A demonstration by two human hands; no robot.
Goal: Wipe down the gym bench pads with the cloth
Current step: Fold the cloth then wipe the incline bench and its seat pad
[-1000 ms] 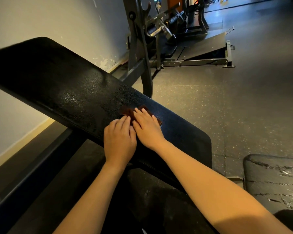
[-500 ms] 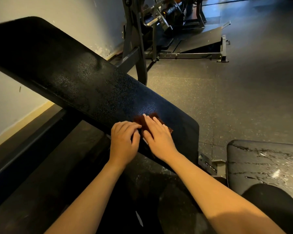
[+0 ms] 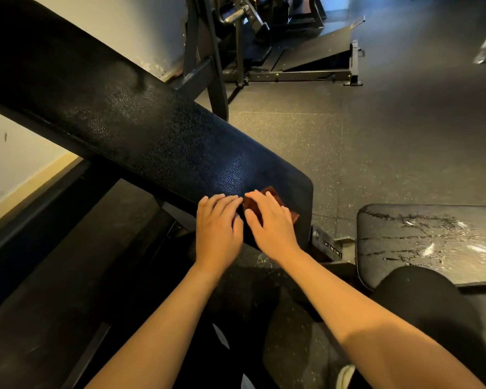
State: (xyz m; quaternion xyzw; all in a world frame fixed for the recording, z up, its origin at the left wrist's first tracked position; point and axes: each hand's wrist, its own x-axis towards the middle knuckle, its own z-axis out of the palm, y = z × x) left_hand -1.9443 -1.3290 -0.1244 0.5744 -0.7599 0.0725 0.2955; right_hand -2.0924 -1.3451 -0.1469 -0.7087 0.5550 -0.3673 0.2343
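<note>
Cloth (image 3: 277,197) pinned under my right grip (image 3: 272,228) at the low end of the back pad (image 3: 152,130).

My right grip lies spread and flat on the brown cloth, fingers straight, pressing it to the black bench pad near its lower corner. My left grip (image 3: 218,228) rests just beside it, fingers also laid out loose on the pad's near edge, tips next to the cloth, holding nothing. The seat pad (image 3: 421,240), streaked wet, sits to my right, above the speckled floor (image 3: 376,136).
</note>
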